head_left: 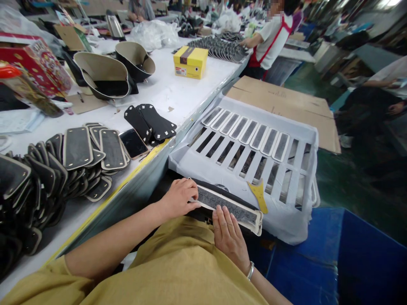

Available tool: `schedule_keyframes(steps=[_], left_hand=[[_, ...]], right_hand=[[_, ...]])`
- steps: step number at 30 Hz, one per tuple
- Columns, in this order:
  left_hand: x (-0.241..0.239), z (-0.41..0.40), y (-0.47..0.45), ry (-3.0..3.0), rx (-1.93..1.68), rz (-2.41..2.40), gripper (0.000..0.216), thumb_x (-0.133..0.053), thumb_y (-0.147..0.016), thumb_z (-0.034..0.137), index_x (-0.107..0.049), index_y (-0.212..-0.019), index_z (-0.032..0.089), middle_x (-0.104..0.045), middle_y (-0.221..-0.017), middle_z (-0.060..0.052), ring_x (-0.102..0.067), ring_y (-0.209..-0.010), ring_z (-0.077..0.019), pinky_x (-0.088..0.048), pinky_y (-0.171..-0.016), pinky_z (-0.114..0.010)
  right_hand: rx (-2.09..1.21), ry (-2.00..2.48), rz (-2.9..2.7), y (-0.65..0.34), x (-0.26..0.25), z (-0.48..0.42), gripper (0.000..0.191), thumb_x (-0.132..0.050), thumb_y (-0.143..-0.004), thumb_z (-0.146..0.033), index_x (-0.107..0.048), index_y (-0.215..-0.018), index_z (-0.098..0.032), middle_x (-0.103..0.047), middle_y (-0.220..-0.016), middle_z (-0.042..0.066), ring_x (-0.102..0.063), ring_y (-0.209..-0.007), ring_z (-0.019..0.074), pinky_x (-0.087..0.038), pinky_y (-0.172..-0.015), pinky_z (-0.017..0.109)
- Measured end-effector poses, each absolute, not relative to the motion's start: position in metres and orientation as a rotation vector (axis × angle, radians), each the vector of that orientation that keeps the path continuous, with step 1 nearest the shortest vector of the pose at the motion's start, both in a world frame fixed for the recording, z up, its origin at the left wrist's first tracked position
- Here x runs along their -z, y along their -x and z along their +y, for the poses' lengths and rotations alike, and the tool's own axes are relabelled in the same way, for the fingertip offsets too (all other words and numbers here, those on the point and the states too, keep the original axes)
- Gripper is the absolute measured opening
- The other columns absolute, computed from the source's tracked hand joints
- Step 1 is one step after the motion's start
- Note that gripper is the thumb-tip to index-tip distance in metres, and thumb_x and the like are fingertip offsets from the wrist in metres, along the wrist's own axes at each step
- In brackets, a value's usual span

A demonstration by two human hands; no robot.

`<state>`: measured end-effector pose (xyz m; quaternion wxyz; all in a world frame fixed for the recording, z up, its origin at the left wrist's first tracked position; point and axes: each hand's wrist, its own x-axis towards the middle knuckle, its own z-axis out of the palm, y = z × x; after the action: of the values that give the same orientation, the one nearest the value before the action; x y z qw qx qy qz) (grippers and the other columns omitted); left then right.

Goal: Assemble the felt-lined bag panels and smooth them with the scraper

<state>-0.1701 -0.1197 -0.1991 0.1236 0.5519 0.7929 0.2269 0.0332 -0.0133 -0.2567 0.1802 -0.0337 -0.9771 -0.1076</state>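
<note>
- White counter (162, 93) at ten o'clock, green floor (352, 176) at three.
- Grey-and-cream strip (229, 203) at five o'clock: left hand (178, 197) pinches its left end; right hand (230, 233) lies flat on its edge, grip released.

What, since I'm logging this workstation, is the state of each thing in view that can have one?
Strip: grey face up
Left hand: closed on the strip's edge
Right hand: straight fingers against the strip
Phone: screen dark
Yellow box: lid on
Cardboard: lying flat
Small panels: in a row on the rack
Jar: lid on
</note>
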Motion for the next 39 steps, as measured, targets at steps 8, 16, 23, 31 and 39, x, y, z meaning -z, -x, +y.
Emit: schedule_keyframes(steps=[8, 16, 23, 31, 39], left_hand=[[0.209, -0.135, 0.183, -1.626, -0.791, 2.311, 0.01, -0.059, -0.077, 0.027, -0.063, -0.07, 0.021, -0.053, -0.11, -0.002, -0.045, -0.105, -0.021, -0.032, -0.093, -0.04], [0.208, -0.132, 0.178, -1.55, -0.798, 2.385, 0.008, -0.062, -0.072, 0.022, -0.06, -0.065, 0.018, -0.043, -0.127, -0.005, -0.035, -0.119, -0.0269, -0.031, -0.097, -0.047], [0.209, -0.148, 0.203, -1.436, -0.939, 2.333, 0.013, -0.066, -0.071, 0.029, -0.06, -0.07, 0.018, -0.044, -0.129, -0.007, -0.036, -0.12, -0.0248, -0.033, -0.099, -0.044], [0.213, -0.161, 0.224, -1.624, -0.834, 2.218, 0.01, -0.062, -0.077, 0.03, -0.067, -0.074, 0.021, -0.034, -0.14, -0.004, -0.025, -0.13, -0.0279, -0.028, -0.103, -0.047], [0.213, -0.152, 0.215, -1.623, -0.824, 2.268, 0.01, -0.058, -0.077, 0.021, -0.059, -0.068, 0.017, -0.042, -0.134, -0.006, -0.033, -0.126, -0.0258, -0.036, -0.098, -0.044]], right_hand=[[0.324, 0.044, -2.758, -0.017, 0.257, -0.019, 0.038, -0.032, -0.088, -0.008, -0.048, -0.123, -0.002, -0.046, -0.132, 0.019, -0.038, -0.125, 0.0316, -0.039, -0.098, 0.043], [0.292, -0.005, -2.755, 0.003, 0.255, -0.025, 0.04, -0.03, -0.088, -0.007, -0.05, -0.122, -0.002, -0.047, -0.131, 0.02, -0.038, -0.125, 0.0307, -0.04, -0.097, 0.042], [0.222, -0.038, -2.747, 0.026, 0.255, -0.032, 0.043, -0.031, -0.085, -0.007, -0.048, -0.123, -0.001, -0.046, -0.132, 0.02, -0.035, -0.127, 0.0296, -0.038, -0.098, 0.043], [0.2, -0.046, -2.796, 0.043, 0.254, -0.038, 0.043, -0.029, -0.086, -0.009, -0.046, -0.126, -0.001, -0.042, -0.135, 0.021, -0.033, -0.128, 0.0318, -0.038, -0.098, 0.044], [0.186, -0.085, -2.79, 0.052, 0.251, -0.041, 0.042, -0.028, -0.087, -0.008, -0.048, -0.123, 0.001, -0.045, -0.131, 0.022, -0.035, -0.126, 0.033, -0.04, -0.096, 0.044]])
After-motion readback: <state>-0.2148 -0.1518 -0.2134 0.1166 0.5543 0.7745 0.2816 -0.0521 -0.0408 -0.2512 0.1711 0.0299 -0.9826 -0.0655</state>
